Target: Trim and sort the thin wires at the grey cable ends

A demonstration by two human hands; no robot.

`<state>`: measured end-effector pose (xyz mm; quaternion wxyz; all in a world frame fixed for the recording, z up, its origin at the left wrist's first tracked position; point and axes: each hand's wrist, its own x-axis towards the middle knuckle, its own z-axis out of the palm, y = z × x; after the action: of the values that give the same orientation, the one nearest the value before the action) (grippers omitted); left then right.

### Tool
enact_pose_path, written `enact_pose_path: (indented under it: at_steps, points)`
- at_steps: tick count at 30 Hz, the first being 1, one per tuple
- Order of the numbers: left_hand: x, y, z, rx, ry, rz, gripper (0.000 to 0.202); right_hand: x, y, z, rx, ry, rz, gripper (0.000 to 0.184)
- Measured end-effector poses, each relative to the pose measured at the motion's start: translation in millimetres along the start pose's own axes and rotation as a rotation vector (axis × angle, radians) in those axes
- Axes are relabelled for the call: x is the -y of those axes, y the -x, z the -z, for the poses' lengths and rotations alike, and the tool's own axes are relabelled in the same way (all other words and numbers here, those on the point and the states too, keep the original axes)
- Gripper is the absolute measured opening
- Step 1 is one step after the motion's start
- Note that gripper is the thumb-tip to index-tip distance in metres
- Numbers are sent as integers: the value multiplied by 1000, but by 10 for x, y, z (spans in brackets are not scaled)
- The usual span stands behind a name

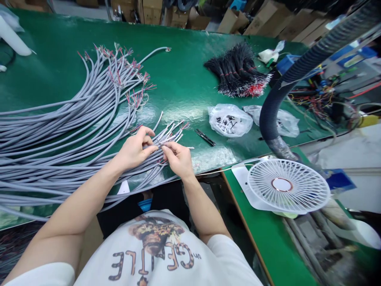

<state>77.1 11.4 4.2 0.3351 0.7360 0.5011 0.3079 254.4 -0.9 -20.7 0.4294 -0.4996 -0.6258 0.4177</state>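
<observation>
Over the near bundle of grey cables (160, 159), my left hand (137, 147) and my right hand (179, 159) meet with their fingertips close together. A short, thin dark strand (159, 142) spans the small gap between them, and both hands pinch at it. Its exact kind is too small to make out. Beneath the fingers, the cables end in stripped white, red and blue wires (182, 126). A second group of grey cables (89, 95) lies farther back on the left, its stripped ends fanned out. Small black pliers or snips (205, 137) lie right of my right hand.
On the green table (178, 79) are a clear bag of small black parts (229, 120), another plastic bag (287, 123) and bundled black wires (238, 69). A thick black hose (269, 103) arches down at right, above a white fan (288, 186). Cardboard boxes (268, 18) stand behind.
</observation>
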Motion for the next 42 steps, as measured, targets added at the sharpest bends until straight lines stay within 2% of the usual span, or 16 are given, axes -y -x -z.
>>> enact_pose_path:
  at_steps: [5,10,15,19,21,23,24,27,30,36,42]
  points:
    - [-3,-4,-5,15,47,14,22,26,33,-67,-49,-144,-39,20]
    - [-19,16,-15,52,169,32,21,68,122,-9,-48,-9,66,21]
    - [42,1,-44,87,156,35,19,99,94,14,-171,1,47,21]
    - [184,-86,-63,-21,111,100,16,379,311,97,-2,126,226,19]
    - [246,-121,-77,-60,139,139,13,512,378,216,-122,119,255,21]
    - [269,-135,-94,-59,233,168,14,548,350,335,-297,56,193,24]
    - [264,-135,-102,-57,288,180,15,524,312,376,-298,26,168,23]
    - [205,-119,-110,-59,414,199,21,344,195,389,-147,1,106,20]
    - [131,-104,-82,-44,481,197,24,157,158,274,-44,52,85,20]
    - [64,-120,18,-23,651,283,26,78,134,71,63,125,74,21]
    - [32,-119,58,5,726,311,25,67,45,-12,81,118,68,21]
